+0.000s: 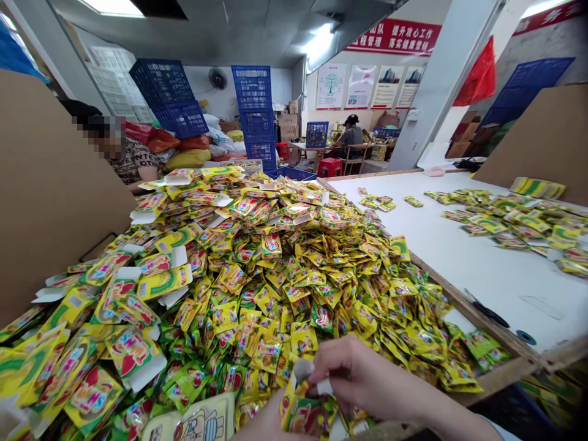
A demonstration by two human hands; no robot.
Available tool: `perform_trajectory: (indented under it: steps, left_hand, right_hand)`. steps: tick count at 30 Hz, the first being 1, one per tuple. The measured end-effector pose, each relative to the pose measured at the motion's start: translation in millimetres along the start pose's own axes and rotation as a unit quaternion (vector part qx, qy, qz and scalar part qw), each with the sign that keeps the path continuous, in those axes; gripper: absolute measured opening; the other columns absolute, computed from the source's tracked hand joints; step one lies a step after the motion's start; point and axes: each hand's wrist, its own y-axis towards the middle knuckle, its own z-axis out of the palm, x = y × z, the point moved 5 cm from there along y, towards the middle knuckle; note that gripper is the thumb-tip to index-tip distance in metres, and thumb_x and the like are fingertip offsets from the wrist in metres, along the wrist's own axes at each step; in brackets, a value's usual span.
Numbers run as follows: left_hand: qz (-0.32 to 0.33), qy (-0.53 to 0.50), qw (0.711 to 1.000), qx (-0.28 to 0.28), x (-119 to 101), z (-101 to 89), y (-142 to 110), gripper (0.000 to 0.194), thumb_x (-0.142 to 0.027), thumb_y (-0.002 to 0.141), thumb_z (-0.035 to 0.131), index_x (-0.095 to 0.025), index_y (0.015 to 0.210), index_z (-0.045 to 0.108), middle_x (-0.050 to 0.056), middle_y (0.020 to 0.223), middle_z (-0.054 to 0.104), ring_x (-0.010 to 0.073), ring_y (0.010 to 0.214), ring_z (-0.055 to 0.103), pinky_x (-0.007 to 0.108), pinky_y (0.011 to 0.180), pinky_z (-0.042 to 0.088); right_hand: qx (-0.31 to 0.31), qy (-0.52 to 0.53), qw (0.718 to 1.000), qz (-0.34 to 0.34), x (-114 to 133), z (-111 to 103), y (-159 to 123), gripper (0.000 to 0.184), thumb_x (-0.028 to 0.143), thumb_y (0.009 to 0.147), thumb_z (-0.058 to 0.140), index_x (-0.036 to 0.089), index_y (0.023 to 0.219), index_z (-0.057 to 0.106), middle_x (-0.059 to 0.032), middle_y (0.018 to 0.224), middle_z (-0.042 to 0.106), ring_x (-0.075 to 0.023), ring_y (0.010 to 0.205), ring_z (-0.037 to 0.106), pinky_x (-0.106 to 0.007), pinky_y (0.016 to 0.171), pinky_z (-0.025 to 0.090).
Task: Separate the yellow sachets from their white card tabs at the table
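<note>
A small yellow and green candy box [301, 415] with open white flaps is at the bottom middle. My left hand [264, 421], mostly cut off by the lower edge, is closed around its side. At the box's open end my right hand [356, 373] is closed, thumb and fingers pinched beside a white flap; what lies between the fingertips is hidden. In front of both hands spreads a big heap of shiny yellow and green candy packets [271, 349]. Several open candy boxes [133, 358] lie on the heap's left side. A cartoon-printed case [193, 422] is just left of my left hand.
A wooden edge [436, 278] borders the heap on the right. Beyond it, a white table [459, 245] bears filled boxes [519, 220], scissors [487, 309] and a tape roll [526, 337]. Cardboard [55, 184] stands left; one person [138, 156] is behind it, another [351, 138] sits farther back.
</note>
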Motion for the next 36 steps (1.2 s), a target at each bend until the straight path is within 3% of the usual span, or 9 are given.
perform_trajectory:
  steps: [4,8,12,15,17,18,23,31,36]
  left_hand:
    - [-0.016,-0.019,0.999,0.02,12,9.2,9,0.046,-0.035,0.054,0.077,-0.02,0.094,0.062,0.003,0.089,0.067,0.0266,0.09,0.061,0.04,0.085,0.045]
    - [0.022,-0.003,0.999,0.034,20,27.8,21,0.062,-0.038,0.054,0.078,-0.022,0.11,0.057,0.007,0.109,0.064,0.0302,0.106,0.056,0.044,0.097,0.038]
    - [0.102,0.028,0.994,-0.031,1,26.5,24,0.09,-0.044,0.057,0.075,-0.026,0.134,0.032,0.009,0.133,0.048,0.0279,0.124,0.043,0.041,0.103,0.033]
    - [0.154,0.207,0.928,-0.267,-28,-10.2,20,0.055,-0.048,0.075,0.056,-0.027,0.123,0.042,0.009,0.126,0.052,0.0261,0.115,0.048,0.042,0.096,0.038]
    - [0.145,0.359,0.851,-0.356,-41,-29.0,22,0.036,-0.048,0.08,0.048,-0.023,0.106,0.051,0.01,0.11,0.056,0.028,0.103,0.052,0.044,0.088,0.041]
    - [0.137,0.417,0.821,-0.365,-44,-34.2,27,0.034,-0.049,0.081,0.047,-0.021,0.099,0.052,0.01,0.102,0.057,0.0291,0.098,0.053,0.045,0.083,0.042]
    - [0.136,0.521,0.776,-0.329,-37,-37.6,48,0.023,-0.042,0.081,0.048,-0.02,0.079,0.055,0.006,0.085,0.057,0.0291,0.088,0.051,0.043,0.076,0.04]
    - [0.165,0.219,0.893,-0.357,-24,-64.4,36,0.025,-0.047,0.083,0.044,-0.022,0.088,0.046,-0.004,0.062,0.053,0.0159,0.056,0.052,0.025,0.051,0.042]
    - [0.168,0.02,0.94,-0.298,-24,-48.0,41,0.042,-0.039,0.071,0.062,-0.017,0.106,0.056,0.002,0.068,0.066,0.0204,0.066,0.063,0.029,0.06,0.051]
  right_hand:
    - [0.054,0.03,0.997,-0.035,-2,16,-11,0.03,0.006,0.081,0.044,0.018,0.095,0.068,-0.0038,0.087,0.065,-0.0139,0.079,0.06,-0.022,0.072,0.046]
    - [-0.05,0.03,0.998,-0.017,-20,18,-27,0.017,0.017,0.083,0.05,0.017,0.087,0.066,-0.0056,0.085,0.064,-0.0156,0.08,0.06,-0.024,0.073,0.047]
    - [-0.221,-0.083,0.972,-0.002,-42,-52,-61,0.018,0.026,0.085,0.048,0.019,0.079,0.063,-0.0048,0.08,0.063,-0.0162,0.072,0.061,-0.026,0.064,0.048]
    - [-0.449,-0.338,0.825,0.063,-45,-131,-94,0.023,0.034,0.083,0.048,0.02,0.095,0.062,-0.0114,0.103,0.06,-0.0225,0.076,0.061,-0.033,0.061,0.048]
    - [-0.508,-0.448,0.73,0.09,-43,-147,-95,0.03,0.037,0.083,0.049,0.018,0.104,0.06,-0.0152,0.113,0.056,-0.0277,0.087,0.059,-0.038,0.068,0.047]
    - [-0.496,-0.462,0.731,0.079,-44,-141,-85,0.031,0.036,0.084,0.049,0.017,0.106,0.059,-0.0154,0.112,0.057,-0.0283,0.09,0.058,-0.039,0.073,0.047]
    - [-0.242,-0.285,0.927,0.013,-77,-36,0,0.036,0.025,0.074,0.061,0.019,0.109,0.059,-0.0107,0.101,0.063,-0.0286,0.096,0.052,-0.045,0.086,0.04]
    - [-0.319,-0.102,0.942,0.032,-94,-17,10,0.02,0.026,0.088,0.042,0.018,0.093,0.059,-0.0098,0.092,0.063,-0.0223,0.085,0.059,-0.037,0.074,0.047]
    - [-0.306,0.286,0.907,0.037,-76,18,29,0.027,0.041,0.068,0.07,0.017,0.07,0.058,-0.0082,0.109,0.059,-0.021,0.095,0.059,-0.028,0.079,0.046]
